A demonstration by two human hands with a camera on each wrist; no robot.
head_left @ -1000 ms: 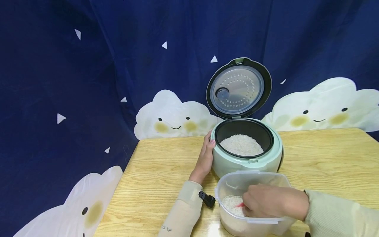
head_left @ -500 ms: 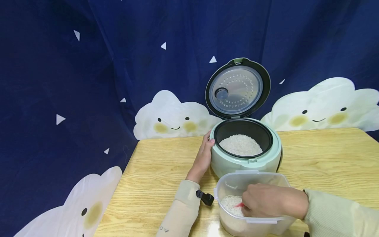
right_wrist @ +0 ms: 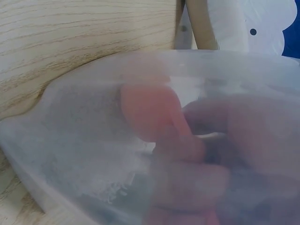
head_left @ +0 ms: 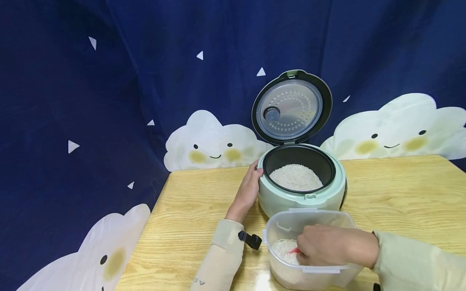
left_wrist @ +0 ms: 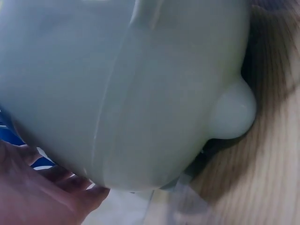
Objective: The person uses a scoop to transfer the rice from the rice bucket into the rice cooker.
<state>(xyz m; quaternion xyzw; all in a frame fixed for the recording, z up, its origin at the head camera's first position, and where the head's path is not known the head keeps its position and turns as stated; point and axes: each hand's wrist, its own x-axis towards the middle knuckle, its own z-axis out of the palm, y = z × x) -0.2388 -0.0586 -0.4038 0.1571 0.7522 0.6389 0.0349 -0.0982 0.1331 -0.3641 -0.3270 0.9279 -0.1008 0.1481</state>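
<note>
My left hand (head_left: pixel 246 192) rests against the left side of a mint-green rice cooker (head_left: pixel 284 206), thumb near the rim and fingers laid along the wall. The cooker's lid (head_left: pixel 292 106) stands raised, and a mound of white rice (head_left: pixel 295 177) lies in its dark inner pot. In front of it is a translucent plastic bin (head_left: pixel 309 279) with more rice (head_left: pixel 283 248) inside. My right hand (head_left: pixel 325 245) reaches down into the bin and grips a red scoop (right_wrist: pixel 150 110). Through the bin's cloudy wall, the right wrist view shows the scoop's rounded bowl and the curled fingers.
The cooker and bin stand close together on a light wood table (head_left: pixel 196 202). Behind it hangs a dark blue curtain (head_left: pixel 204 36) printed with clouds and triangles. A black device (head_left: pixel 250 239) is strapped to the left wrist.
My left forearm has shifted slightly left while the hand stays on the cooker. The right hand stays in the bin with the scoop, almost still.
</note>
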